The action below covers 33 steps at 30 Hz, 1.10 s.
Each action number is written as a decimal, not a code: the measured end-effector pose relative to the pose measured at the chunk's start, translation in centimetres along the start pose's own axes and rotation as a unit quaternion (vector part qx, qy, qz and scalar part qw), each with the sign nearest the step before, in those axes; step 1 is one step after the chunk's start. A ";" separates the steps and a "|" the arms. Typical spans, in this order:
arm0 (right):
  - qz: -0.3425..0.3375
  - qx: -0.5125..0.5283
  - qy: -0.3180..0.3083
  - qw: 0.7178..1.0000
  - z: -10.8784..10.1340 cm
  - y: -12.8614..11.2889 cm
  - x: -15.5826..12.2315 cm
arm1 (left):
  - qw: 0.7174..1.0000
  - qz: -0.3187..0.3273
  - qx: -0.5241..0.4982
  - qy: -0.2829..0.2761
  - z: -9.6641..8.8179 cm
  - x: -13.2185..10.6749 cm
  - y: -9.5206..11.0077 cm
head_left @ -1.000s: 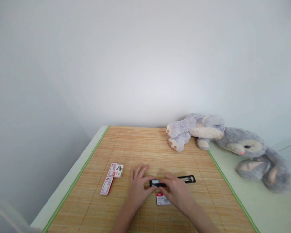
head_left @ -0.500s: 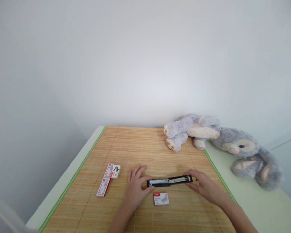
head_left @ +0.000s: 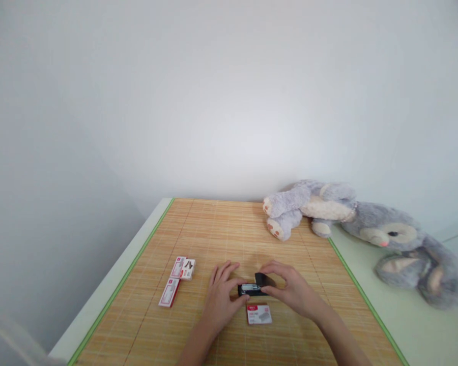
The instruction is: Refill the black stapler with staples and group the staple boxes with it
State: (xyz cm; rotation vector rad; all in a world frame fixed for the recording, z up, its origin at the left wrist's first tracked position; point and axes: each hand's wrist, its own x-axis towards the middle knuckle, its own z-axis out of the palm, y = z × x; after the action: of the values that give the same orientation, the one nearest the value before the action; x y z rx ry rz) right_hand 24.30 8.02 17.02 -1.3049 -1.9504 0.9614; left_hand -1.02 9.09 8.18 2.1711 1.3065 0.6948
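"Stapler (head_left: 252, 293): where, and how held?"

"It lies opened on the mat (head_left: 213, 229), just behind the small box (head_left: 259, 315). The left hand (head_left: 222, 300) pinches its left end; the right hand (head_left: 292, 287) grasps its raised top (head_left: 266, 281)."

"How to do this well?"

"Better hold the left end steady and guide the top slowly, I think."

"And around?"

"Green-edged mat on pale table (head_left: 435, 335); plush toy (head_left: 328, 208) at right, before plain wall (head_left: 229, 101)."

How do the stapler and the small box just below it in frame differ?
The stapler is black with bare metal; the box is white with red. The left hand and right hand grip the stapler; neither touches the box. The stapler's top is raised; the box lies flat.
Both are on the mat.
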 end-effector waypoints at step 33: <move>0.118 -0.073 0.091 0.986 2.6 5.1 -1.0 | 0.980 0.035 -0.040 -0.190 -2.2 -3.0 5.0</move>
State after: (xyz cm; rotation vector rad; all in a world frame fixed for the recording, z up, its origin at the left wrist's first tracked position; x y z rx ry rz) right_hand 25.11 7.77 11.29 -1.6767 -1.7805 0.7864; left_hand -0.46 4.72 12.59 2.1580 0.9901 0.3277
